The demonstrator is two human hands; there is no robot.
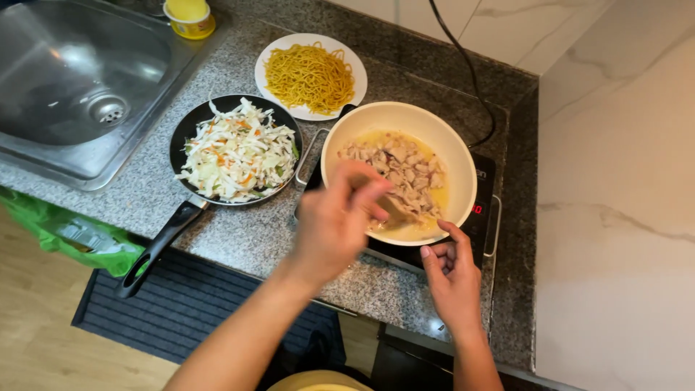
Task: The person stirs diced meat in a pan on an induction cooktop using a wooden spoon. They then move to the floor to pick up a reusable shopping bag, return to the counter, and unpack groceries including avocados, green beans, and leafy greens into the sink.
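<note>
Across the whole view runs the speckled granite bench (246, 239), and it's carrying everything. Top left, the steel sink (65, 80) is set into it, drain showing, with a small yellow tub (189, 17) on the rim behind. Right side, a pale marble wall (615, 181) closes things off, and a black cable (463, 65) snakes down along it to the black cooktop (485, 217), which sits on the bench with a red readout lit.

On that cooktop stands the cream pan (399, 116), holding pale chopped meat (402, 170) in yellowish liquid. Just left of it, on the bench, is the black frying pan (181, 137), heaped with shredded cabbage (239, 148) flecked orange and green, its black handle (156, 250) pointing down toward the bench edge. Behind the two pans, a white plate (271, 61) bears a mound of yellow noodles (310, 76).

Below the bench, a dark mat (166, 311) lies on the wooden floor, and a green bag (72, 235) hangs at the edge.

Now the hands. The left hand (337, 217) is over the near rim of the cream pan, blurred, fingers curled closed around a wooden utensil (398, 211) whose end dips into the meat. The right hand (450, 271) is at the pan's near right rim, fingers loosely bent, tips touching the rim, gripping nothing that I can make out.
</note>
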